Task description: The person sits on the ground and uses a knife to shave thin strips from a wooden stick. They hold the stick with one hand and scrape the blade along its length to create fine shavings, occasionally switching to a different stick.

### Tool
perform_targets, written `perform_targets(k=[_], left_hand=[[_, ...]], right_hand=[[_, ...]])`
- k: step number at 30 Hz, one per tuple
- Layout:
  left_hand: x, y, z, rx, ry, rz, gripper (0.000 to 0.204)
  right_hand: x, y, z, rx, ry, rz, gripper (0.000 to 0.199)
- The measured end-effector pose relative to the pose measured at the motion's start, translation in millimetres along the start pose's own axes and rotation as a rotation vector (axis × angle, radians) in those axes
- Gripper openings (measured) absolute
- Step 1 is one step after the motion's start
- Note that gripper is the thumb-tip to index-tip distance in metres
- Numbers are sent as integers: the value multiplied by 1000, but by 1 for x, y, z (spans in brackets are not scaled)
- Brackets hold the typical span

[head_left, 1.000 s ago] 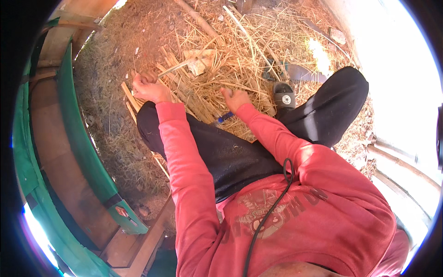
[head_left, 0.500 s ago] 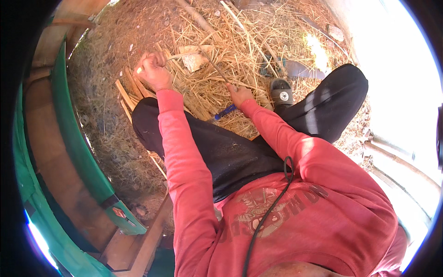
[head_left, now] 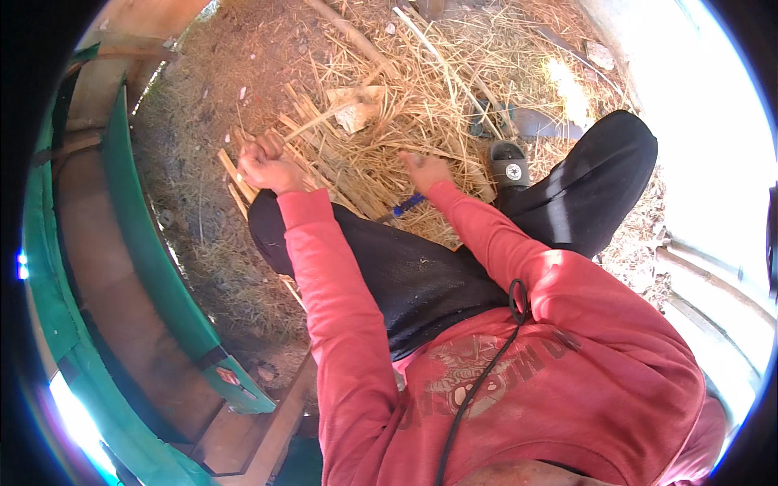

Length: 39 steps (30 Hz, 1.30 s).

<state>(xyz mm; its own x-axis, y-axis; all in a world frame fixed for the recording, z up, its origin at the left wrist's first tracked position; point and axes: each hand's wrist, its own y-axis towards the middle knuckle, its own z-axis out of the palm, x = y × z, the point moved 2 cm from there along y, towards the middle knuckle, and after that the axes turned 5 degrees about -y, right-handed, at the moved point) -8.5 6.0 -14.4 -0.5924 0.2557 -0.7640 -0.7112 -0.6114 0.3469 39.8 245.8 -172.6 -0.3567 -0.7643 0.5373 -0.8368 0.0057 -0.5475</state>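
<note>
the split canes (head_left: 267, 174) lie on the ground under and just beyond the left hand (head_left: 263, 166), which is curled into a fist around the ends of a few of them. the right hand (head_left: 425, 170) rests in the straw (head_left: 421, 105) to its right, fingers loosely bent; whether it grips anything i cannot tell. a blue handle (head_left: 408, 205) shows just below that hand, its far end hidden. the canes look splintery, so a hard pull could drive slivers into the left palm, and groping near the buried tool risks a cut.
</note>
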Motion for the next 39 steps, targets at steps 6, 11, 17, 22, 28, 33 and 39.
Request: perform_targets(k=[6,11,17,22,28,33,39], left_hand=[[-18,-11,8,-44,-21,122,33],[-77,-133,73,416,426,289,16],[-105,-230,80,1280,989,-27,29],[-118,-203,69,847,726,-222,87],[-96,-194,61,217,314,-741,41],[-96,-190,54,131,200,-685,26],[-112,-184,49,76,172,-713,18]], right_hand=[[-10,9,-17,-932,-242,-352,68],[72,-25,-52,535,1196,-139,56],[89,-65,-78,719,1224,-477,49],[100,-76,-78,853,1268,-618,51],[110,-100,-70,625,868,-945,50],[88,-61,-49,620,1005,-537,53],[-45,2,35,358,-782,-484,42]])
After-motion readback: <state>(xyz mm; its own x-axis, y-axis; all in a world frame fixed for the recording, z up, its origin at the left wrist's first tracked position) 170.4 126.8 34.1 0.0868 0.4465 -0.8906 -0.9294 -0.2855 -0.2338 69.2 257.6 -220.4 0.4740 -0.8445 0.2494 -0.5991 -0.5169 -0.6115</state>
